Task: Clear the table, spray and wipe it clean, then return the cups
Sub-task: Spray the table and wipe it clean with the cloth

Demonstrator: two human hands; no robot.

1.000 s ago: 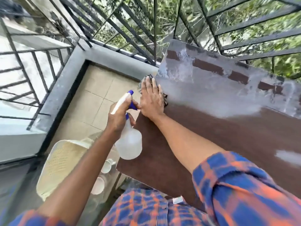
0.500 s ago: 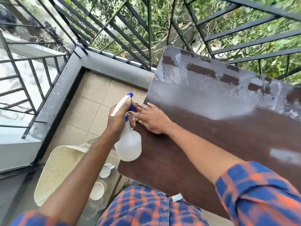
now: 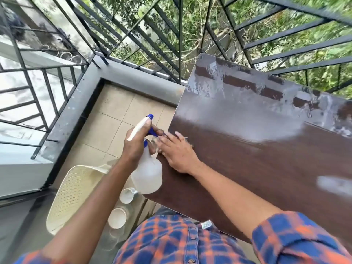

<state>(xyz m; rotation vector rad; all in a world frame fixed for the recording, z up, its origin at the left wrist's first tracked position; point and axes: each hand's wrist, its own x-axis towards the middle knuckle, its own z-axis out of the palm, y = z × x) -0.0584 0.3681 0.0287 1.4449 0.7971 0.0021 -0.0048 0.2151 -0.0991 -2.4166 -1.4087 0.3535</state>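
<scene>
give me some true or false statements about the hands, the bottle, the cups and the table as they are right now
1. The left hand grips the spray bottle. True.
2. The right hand is raised off the table and holds a cup. False: it lies on the table near its left edge with fingers straight, and holds no cup.
3. The white cups stand on the table top. False: they sit lower down, off the table, beside the cream chair.
4. The far part of the table bears a pale, streaky film, while the near part shows mostly dark brown. True.
</scene>
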